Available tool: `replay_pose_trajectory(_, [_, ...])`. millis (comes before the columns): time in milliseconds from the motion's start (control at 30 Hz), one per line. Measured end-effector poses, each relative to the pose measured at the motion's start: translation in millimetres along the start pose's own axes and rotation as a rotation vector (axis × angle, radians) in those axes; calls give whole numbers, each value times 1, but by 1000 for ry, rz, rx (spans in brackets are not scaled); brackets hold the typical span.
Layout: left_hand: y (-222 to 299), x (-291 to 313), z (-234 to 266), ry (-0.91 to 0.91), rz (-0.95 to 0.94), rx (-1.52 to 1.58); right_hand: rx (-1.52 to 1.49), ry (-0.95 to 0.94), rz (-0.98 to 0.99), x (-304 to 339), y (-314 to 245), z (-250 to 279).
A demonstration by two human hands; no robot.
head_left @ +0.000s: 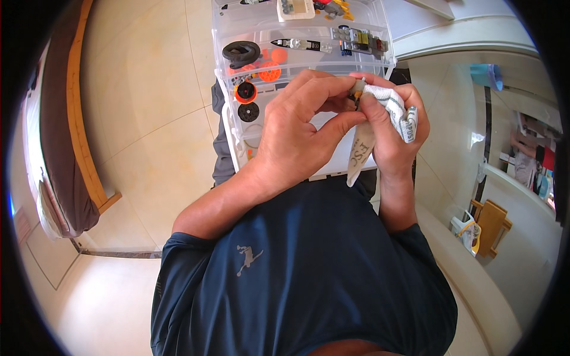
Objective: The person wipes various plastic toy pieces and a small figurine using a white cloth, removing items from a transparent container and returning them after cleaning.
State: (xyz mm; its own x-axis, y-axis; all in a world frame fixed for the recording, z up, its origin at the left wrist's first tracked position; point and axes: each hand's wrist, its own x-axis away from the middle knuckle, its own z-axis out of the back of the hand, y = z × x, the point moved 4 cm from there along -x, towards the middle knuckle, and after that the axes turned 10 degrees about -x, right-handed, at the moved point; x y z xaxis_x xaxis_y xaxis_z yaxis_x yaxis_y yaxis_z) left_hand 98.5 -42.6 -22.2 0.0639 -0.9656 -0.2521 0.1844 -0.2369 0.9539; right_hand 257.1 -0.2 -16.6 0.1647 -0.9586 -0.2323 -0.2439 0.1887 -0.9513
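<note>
My left hand [303,127] is closed, its thumb and fingertips pinching a small grey, orange and black toy part [357,90]. Most of that part is hidden by my fingers. Closed around a crumpled white cloth [385,97] with grey stripes and print, my right hand [395,133] presses it up against the same part. A pale printed strip [361,151] hangs down between the two hands; whether it belongs to the cloth I cannot tell. Both hands are above a see-through plastic bin [221,77] across my lap.
Inside the bin lie a black tyre [240,54], orange discs [270,70], an orange-rimmed wheel [245,92], a black disc [248,112], a slim toy boat [301,45] and a grey brick-built vehicle [359,41]. A wooden stool [491,222] is at right, a wood-edged bed [77,118] at left.
</note>
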Motion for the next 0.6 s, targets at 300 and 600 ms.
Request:
replay_pose_trajectory(300, [2, 3, -5, -7, 64, 112, -116, 134, -150, -4, -2, 5])
replay_pose_trajectory(600, [3, -2, -3, 5, 20, -11, 24, -39, 23, -6, -7, -2])
